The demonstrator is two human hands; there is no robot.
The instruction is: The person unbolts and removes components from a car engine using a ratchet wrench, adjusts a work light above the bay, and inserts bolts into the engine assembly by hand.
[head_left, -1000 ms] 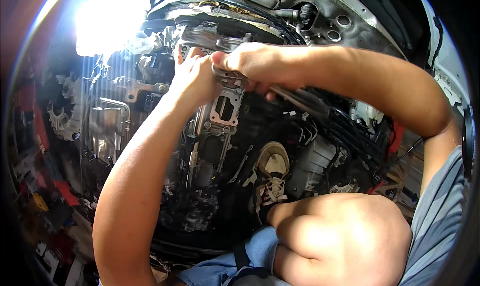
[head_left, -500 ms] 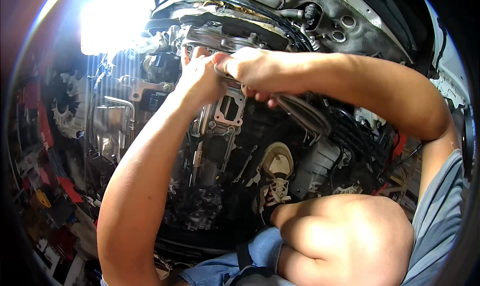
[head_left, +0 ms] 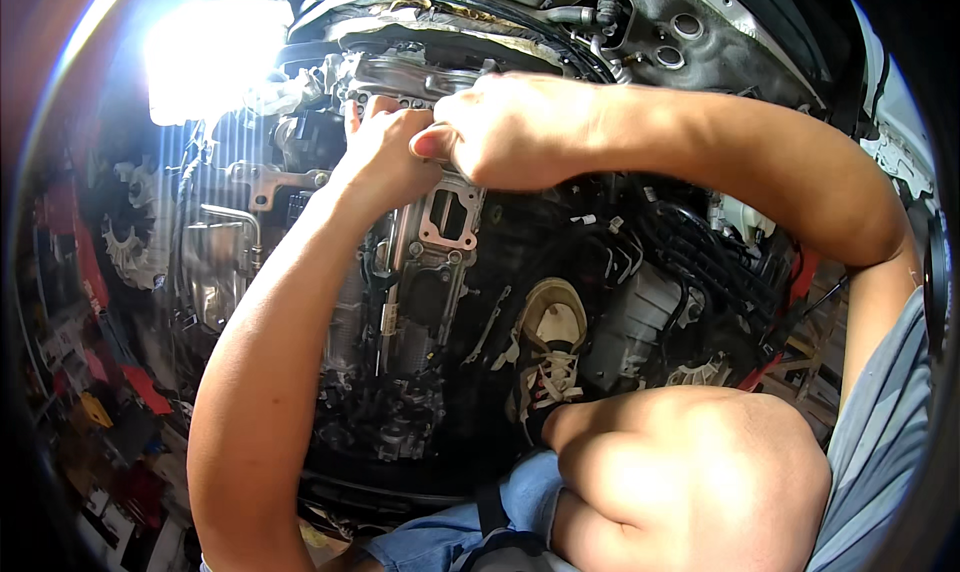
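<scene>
My left hand [head_left: 390, 157] rests on the upper part of a bare metal engine [head_left: 410, 262], fingers curled over near a holed plate below a shiny top piece [head_left: 420, 72]; what they grip is hidden. Just right of it, nearly touching, my right hand [head_left: 500, 132] is closed, thumb bent toward the left hand; its contents are out of sight. Beneath both hands a rectangular flange [head_left: 470, 230] with an open port shows on the engine.
A very bright lamp [head_left: 210, 62] shines at upper left. Hoses and black cables [head_left: 710, 292] line the bay's right side. My sneaker [head_left: 550, 342] and bare knee [head_left: 690, 472] are inside, close below my hands. Red and yellow objects [head_left: 95, 407] lie at far left.
My right hand has turned and moved slightly up and left. The long dark metal piece that stretched down-right from it earlier no longer shows. My left hand stays at nearly the same spot.
</scene>
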